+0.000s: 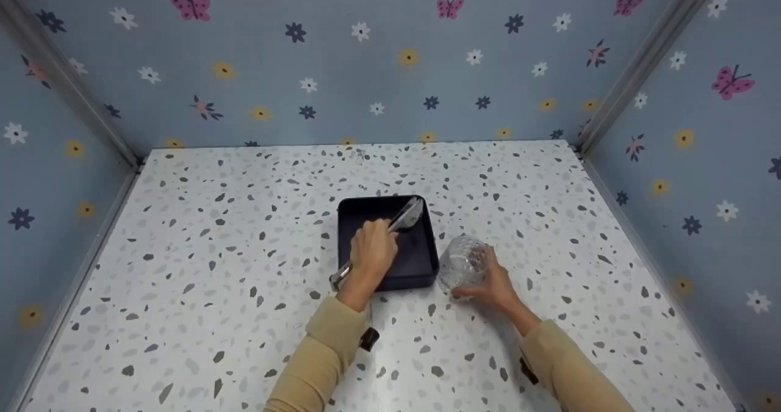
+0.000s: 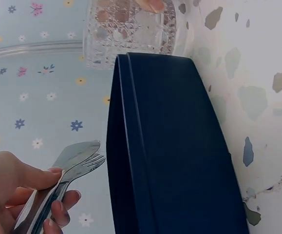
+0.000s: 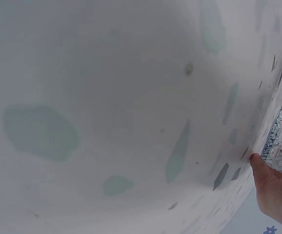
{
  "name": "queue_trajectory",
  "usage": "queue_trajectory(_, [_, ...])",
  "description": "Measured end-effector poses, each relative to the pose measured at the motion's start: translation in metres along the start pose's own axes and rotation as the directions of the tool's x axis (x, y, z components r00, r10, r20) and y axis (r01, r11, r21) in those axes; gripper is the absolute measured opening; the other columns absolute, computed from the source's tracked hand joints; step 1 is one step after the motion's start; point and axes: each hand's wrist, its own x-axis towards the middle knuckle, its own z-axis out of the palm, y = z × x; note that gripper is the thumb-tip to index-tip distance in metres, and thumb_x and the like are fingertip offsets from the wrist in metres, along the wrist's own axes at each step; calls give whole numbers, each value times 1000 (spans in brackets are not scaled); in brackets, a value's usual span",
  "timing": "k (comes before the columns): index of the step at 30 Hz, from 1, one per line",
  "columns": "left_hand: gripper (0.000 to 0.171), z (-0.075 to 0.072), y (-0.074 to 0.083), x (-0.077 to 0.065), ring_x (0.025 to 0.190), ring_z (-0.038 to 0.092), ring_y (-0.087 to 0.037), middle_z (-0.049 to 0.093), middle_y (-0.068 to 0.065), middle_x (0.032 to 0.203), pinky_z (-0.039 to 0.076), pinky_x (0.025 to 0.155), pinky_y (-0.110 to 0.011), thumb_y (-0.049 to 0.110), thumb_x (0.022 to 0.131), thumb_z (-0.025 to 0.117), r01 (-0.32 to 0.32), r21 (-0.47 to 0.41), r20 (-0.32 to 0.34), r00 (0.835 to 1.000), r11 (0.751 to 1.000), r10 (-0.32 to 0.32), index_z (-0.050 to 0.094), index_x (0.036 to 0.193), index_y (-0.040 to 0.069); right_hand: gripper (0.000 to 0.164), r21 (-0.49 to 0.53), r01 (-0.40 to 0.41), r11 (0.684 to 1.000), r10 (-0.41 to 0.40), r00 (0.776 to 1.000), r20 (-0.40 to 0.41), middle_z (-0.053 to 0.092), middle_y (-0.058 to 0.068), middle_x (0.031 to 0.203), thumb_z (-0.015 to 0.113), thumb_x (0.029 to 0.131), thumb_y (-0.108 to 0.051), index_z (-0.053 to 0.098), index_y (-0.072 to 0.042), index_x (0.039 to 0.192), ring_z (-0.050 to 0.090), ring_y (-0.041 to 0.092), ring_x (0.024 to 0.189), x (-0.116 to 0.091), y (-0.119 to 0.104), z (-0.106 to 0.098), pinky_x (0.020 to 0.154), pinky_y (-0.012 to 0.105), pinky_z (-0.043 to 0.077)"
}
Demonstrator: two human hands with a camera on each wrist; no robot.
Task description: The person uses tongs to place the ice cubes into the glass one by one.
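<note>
A table knife (image 2: 77, 152) and a fork (image 2: 86, 168) lie together in my left hand (image 1: 373, 250), pinched between thumb and fingers. Their shiny heads point away from me, over the dark navy square box (image 1: 418, 264). The left wrist view shows the box's tall outer side close up, with the hand beyond its rim. Just right of the box is a clear cut-glass tumbler (image 1: 462, 260), tilted, its patterned wall close to the box corner. My right hand (image 1: 497, 285) grips the tumbler from the right, thumb on its near side. Only part of this grip appears in the right wrist view.
Underneath is a white speckled tabletop (image 1: 232, 265). A blue wall panel (image 1: 341, 64) with flowers and butterflies stands along the back, with more panels on the left and right. Grey metal posts (image 1: 647, 64) mark the corners.
</note>
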Motion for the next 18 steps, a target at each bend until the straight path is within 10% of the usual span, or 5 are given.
queue_trajectory(18, [6, -21, 22, -17, 61, 61, -30, 65, -9, 73, 46, 51, -39, 14, 78, 66, -116, -39, 33, 993, 993, 117, 66, 81, 9, 104, 18, -7, 1000, 7, 1000, -3, 46, 21, 123, 88, 46, -26, 29, -7, 130, 43, 36, 113, 0, -1, 0, 94, 45, 32])
